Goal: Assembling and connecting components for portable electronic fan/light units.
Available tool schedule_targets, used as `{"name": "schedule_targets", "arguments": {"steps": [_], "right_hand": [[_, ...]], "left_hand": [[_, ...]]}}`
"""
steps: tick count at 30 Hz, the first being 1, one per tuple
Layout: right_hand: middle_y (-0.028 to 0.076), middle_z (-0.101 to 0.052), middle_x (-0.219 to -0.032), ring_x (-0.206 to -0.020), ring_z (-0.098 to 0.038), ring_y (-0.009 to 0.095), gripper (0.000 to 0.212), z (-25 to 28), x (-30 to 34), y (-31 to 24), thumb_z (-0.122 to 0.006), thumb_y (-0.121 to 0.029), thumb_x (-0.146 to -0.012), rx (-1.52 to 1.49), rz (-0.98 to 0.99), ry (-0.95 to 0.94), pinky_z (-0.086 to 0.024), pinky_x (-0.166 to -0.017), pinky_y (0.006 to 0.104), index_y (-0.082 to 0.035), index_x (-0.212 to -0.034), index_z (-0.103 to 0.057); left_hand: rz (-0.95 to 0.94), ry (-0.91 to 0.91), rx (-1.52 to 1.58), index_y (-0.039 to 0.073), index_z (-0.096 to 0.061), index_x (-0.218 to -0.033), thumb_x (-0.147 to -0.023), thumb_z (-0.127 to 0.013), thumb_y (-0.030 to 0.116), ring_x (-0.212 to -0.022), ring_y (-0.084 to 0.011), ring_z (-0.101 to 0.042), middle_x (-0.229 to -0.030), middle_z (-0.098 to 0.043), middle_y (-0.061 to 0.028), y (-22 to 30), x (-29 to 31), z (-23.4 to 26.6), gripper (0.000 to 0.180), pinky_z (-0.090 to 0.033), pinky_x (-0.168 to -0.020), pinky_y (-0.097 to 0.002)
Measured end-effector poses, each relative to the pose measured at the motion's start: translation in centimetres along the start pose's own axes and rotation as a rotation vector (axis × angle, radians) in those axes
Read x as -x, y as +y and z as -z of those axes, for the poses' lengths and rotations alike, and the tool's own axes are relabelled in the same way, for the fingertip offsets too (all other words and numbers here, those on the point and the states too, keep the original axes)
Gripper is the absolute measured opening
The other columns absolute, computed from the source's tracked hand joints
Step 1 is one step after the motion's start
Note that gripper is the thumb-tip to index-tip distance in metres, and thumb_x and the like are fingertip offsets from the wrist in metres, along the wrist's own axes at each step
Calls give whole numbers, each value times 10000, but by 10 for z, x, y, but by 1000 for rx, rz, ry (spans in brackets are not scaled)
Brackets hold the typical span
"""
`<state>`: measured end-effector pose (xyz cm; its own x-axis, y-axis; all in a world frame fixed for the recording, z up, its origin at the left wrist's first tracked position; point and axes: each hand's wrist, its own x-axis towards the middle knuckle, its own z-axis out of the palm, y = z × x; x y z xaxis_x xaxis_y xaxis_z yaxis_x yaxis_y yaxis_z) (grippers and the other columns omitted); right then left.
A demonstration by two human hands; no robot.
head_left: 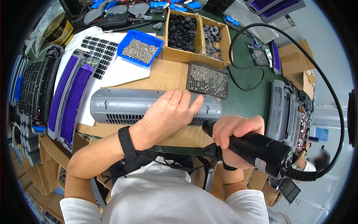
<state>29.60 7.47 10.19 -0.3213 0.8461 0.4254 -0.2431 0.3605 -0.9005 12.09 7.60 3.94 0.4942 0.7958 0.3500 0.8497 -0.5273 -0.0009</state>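
Observation:
A long grey plastic housing (125,101) with vent slots and screw holes lies crosswise in front of me on flat cardboard. My left hand (167,115) is laid over its right half, fingers bent across the top and holding it. A corded black electric screwdriver (261,151) is wrapped in my right hand (236,130), its nose tilted towards the housing's near right side. Whether the bit touches a screw is hidden. Behind the housing sits a dark perforated screw tray (207,79) with many small screws. A blue bin (154,40) of loose screws stands farther back.
The screwdriver's black cable (317,67) loops along the right side. At the back, a divided cardboard box (226,46) holds black wheels and grey parts. Purple-and-grey panels (61,95) lie left; grey vented housings (276,108) stand right. Another person (309,162) is at the far right.

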Motion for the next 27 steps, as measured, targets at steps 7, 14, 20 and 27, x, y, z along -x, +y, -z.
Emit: {"name": "schedule_targets", "arguments": {"steps": [7, 14, 20, 27], "right_hand": [[86, -513, -577, -479, -474, 206, 817, 8, 0, 10, -436, -834, -785, -212, 53, 166, -423, -509, 345, -42, -982, -473], [50, -561, -563, -406, -513, 190, 416, 20, -13, 9, -560, -490, -937, -189, 103, -284, -440, -407, 327, -81, -923, -489], [56, -559, -525, -397, -525, 194, 322, 19, -20, 9, -576, -392, -944, -181, 41, -331, -448, -417, 322, -77, -883, -548], [66, -538, -558, -428, -488, 201, 577, 9, -8, 5, -529, -620, -899, -139, 114, -127, -437, -457, 344, -64, -1051, -506]], "left_hand": [[-1, 50, 14, 53, -544, -1270, -774, -598, 152, -783, -217, -583, -924, -603, -104, 2, 2, -1, 509, -486, -724, -314], [4, 44, -37, 63, -583, -1177, -811, -583, 171, -790, -190, -590, -853, -588, -71, 2, 0, 1, 382, -480, -729, -275], [13, 16, -9, 82, -532, -1279, -799, -582, 170, -827, -223, -570, -980, -593, -113, 2, 1, -1, 491, -486, -738, -310], [30, 2, -3, 86, -527, -1283, -806, -579, 176, -823, -217, -564, -957, -583, -97, 3, 2, -3, 488, -479, -738, -304]]}}
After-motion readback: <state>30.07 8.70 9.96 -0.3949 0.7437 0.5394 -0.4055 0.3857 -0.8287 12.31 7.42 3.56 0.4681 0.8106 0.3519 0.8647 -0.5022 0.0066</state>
